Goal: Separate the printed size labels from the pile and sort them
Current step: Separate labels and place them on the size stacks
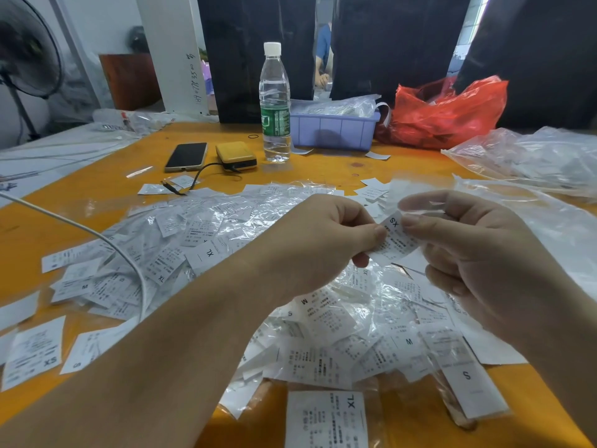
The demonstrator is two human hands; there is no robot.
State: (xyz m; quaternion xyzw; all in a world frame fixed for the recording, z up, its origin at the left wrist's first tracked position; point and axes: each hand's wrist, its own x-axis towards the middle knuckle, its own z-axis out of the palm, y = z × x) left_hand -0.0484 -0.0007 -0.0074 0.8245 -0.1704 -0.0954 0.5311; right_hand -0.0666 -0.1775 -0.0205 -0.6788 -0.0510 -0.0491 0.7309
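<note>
A big pile of white printed size labels in clear plastic sleeves [206, 240] covers the middle of the orange table [323, 169]. Above the pile, my left hand [326, 240] and my right hand [465, 250] both pinch one XS label [398, 237], held between their fingertips. A clear plastic sleeve [416, 195] sticks up from the fingers of my right hand. Sorted labels lie apart near the table's front: an XS label [34, 352] and an S label [82, 350] at the left, an XL label [326, 418] at the bottom, an S label [468, 376] at the right.
A water bottle [274, 105], a phone [186, 156] and a yellow power bank [235, 155] with its cable stand behind the pile. A purple tray [332, 129], a red plastic bag [445, 111] and clear bags [533, 156] lie at the back right. A white cable [97, 236] crosses the left side.
</note>
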